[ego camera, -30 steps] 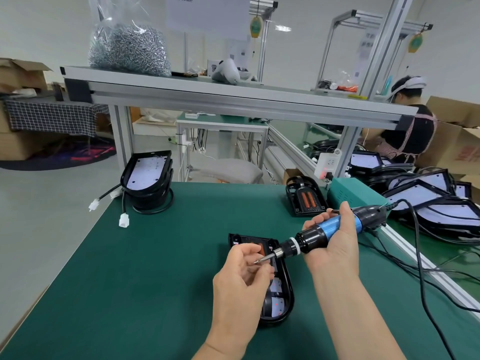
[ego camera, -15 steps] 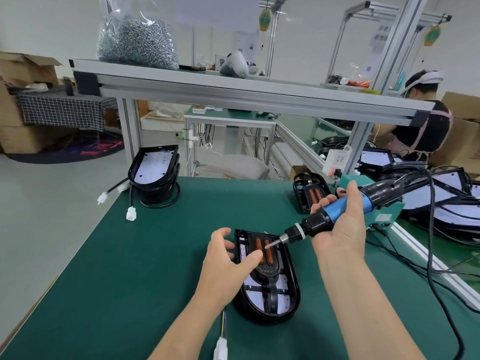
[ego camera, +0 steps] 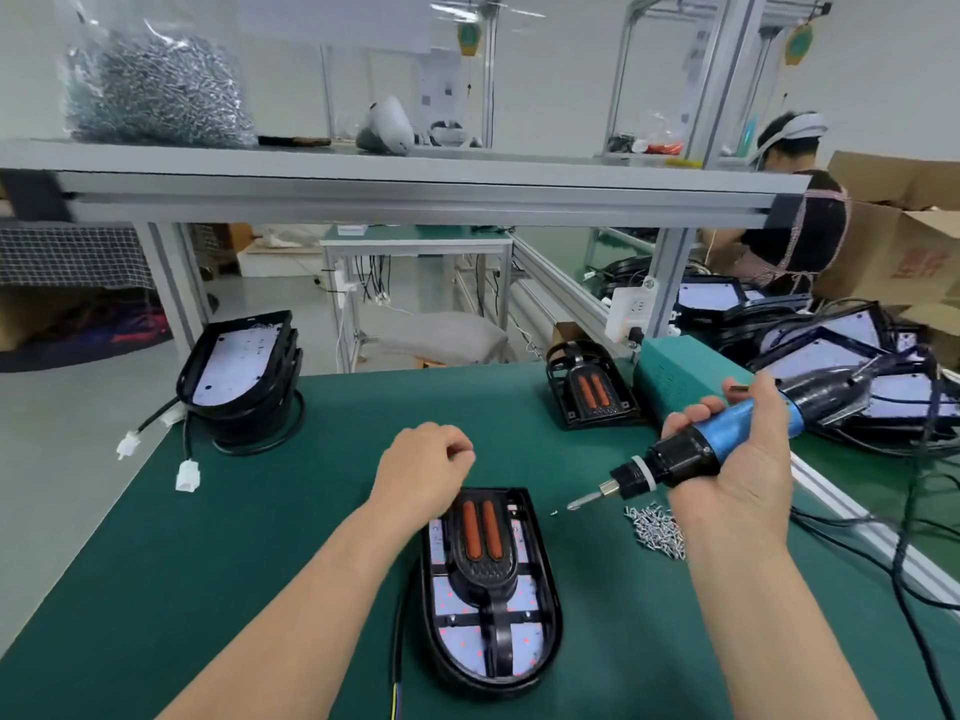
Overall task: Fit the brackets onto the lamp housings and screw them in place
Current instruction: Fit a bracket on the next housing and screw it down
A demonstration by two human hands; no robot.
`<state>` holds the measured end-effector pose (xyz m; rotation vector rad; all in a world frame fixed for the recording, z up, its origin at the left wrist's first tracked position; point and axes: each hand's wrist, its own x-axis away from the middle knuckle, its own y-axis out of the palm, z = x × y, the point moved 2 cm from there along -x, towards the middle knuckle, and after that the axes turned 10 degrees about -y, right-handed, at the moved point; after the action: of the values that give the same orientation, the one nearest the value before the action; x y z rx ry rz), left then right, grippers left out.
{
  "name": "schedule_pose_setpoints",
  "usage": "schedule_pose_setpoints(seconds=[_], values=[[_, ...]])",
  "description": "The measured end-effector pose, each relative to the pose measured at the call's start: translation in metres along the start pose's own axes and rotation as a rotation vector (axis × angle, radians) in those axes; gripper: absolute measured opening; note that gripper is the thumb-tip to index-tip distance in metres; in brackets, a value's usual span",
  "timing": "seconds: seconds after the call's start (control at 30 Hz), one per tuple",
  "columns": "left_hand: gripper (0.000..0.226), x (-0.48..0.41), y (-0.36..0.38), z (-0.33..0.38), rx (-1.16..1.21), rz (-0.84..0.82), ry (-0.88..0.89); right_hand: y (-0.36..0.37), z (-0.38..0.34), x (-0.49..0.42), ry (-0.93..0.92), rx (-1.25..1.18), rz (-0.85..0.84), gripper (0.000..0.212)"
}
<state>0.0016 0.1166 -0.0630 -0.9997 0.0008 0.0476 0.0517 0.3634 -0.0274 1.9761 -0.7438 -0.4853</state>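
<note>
Bright, even overhead light is filling the room, leaving only soft shadows on the table (ego camera: 208, 563). The wide lens is bending the shelf (ego camera: 415, 189) towards the edges, and blur is softening the screwdriver (ego camera: 727, 439).

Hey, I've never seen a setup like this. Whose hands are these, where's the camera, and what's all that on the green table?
No machine here: a person works with bare hands, and the picture comes from a camera worn on their head, looking down. The right hand grips a blue electric screwdriver, its tip in the air above the green table. The left hand rests with curled fingers at the far end of a black lamp housing; whether it holds anything is hidden. A black bracket with two orange strips sits in that housing. Loose screws lie by the right wrist. Other housings are stacked far left.
</note>
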Motion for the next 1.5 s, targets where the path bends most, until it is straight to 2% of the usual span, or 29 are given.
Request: schedule_pose_setpoints(seconds=[0.1,0.23,0.3,0.37,0.47,0.57,0.67,0.73,0.9,0.97,1.03,1.13,1.2,1.27,1.5], values=[[0.015,-0.022,0.018,0.039,-0.088,-0.167,0.053,-0.020,0.004,-0.008,0.032,-0.004,0.010,0.024],[0.030,-0.028,0.063,0.086,-0.426,-0.465,0.202,-0.039,0.005,-0.018,0.046,0.001,0.032,0.024],[0.035,-0.027,0.078,0.097,-0.563,-0.538,0.283,-0.045,0.002,-0.023,0.041,0.003,0.037,0.023],[0.028,-0.029,0.085,0.101,-0.610,-0.558,0.339,-0.049,-0.003,-0.028,0.036,-0.002,0.037,0.023],[0.013,-0.031,0.086,0.097,-0.546,-0.536,0.321,-0.053,-0.012,-0.033,0.021,-0.006,0.050,0.024],[0.019,-0.037,0.075,0.090,-0.391,-0.439,0.225,-0.055,-0.016,-0.033,0.024,-0.015,0.050,0.024],[0.034,-0.039,0.071,0.087,-0.543,-0.426,0.187,-0.056,-0.016,-0.031,0.031,-0.020,0.057,0.024],[0.029,-0.035,0.077,0.086,-0.630,-0.463,0.196,-0.056,-0.016,-0.030,0.046,-0.032,0.060,0.023],[0.013,-0.032,0.079,0.092,-0.637,-0.479,0.287,-0.057,-0.015,-0.028,0.071,-0.028,0.064,0.024],[0.005,-0.029,0.074,0.093,-0.561,-0.486,0.293,-0.057,-0.015,-0.028,0.076,-0.027,0.063,0.024],[0.009,-0.024,0.070,0.092,-0.361,-0.513,0.245,-0.056,-0.017,-0.027,0.080,-0.032,0.062,0.024],[0.004,-0.011,0.062,0.091,0.072,-0.507,0.162,-0.048,-0.020,-0.026,0.073,-0.047,0.073,0.024],[0.009,0.002,0.054,0.088,0.446,-0.567,0.091,-0.040,-0.023,-0.025,0.056,-0.050,0.081,0.024],[0.014,0.016,0.045,0.080,0.690,-0.609,0.035,-0.030,-0.025,-0.024,0.041,-0.060,0.084,0.023],[0.015,0.063,0.024,0.051,0.948,-0.663,-0.013,0.003,-0.023,-0.007,0.031,-0.072,0.027,0.024]])
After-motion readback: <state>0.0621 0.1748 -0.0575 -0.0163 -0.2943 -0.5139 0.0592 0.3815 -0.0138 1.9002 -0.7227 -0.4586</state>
